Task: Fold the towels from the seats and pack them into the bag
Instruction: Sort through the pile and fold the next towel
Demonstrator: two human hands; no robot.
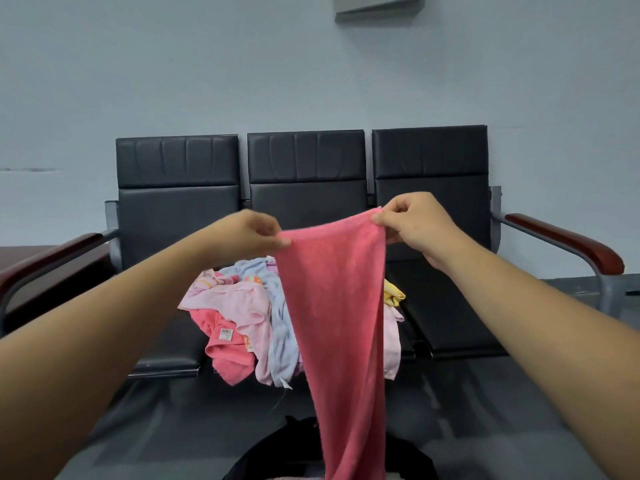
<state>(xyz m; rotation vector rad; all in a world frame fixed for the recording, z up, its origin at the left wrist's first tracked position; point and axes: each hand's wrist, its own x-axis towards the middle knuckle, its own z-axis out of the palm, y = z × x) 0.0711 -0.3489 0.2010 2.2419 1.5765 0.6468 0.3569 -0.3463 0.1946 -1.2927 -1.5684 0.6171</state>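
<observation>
Pink towel [332,306], lower end off frame

coral towel [332,306] up front: terry cloth, matt, nubbly | heap of towels [242,306] at the middle seat's front edge: softer, thinner cloth, matt | seats [176,209]: black leather-look padding, faint sheen, creased | armrest [568,242]: glossy reddish wood finish | frame [604,292]: grey matt metal | bag [270,455]: black, probably fabric, hard to read

Three black padded seats [306,168] stand against a pale grey wall [242,64], grey floor [450,386] below.
</observation>
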